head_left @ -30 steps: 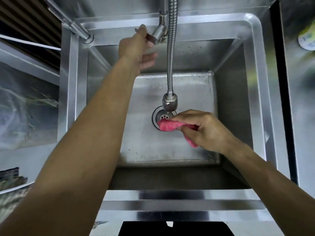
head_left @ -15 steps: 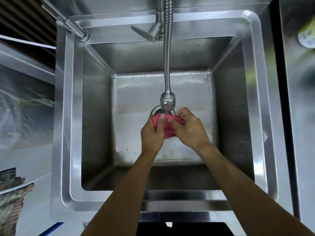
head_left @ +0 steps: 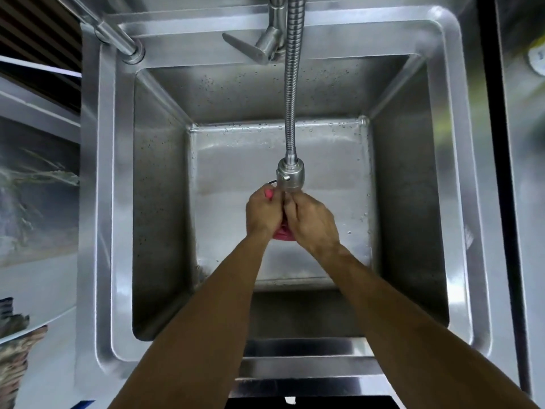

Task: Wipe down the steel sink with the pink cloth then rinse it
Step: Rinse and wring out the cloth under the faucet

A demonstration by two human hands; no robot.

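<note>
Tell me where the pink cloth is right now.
Head view, centre: the pink cloth is bunched between the left hand and right hand, just below the spray head.

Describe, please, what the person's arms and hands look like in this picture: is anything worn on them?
Both forearms are bare, with no sleeves in view. The left hand and right hand wear no gloves, and no watch, ring or bracelet shows on either.
</note>
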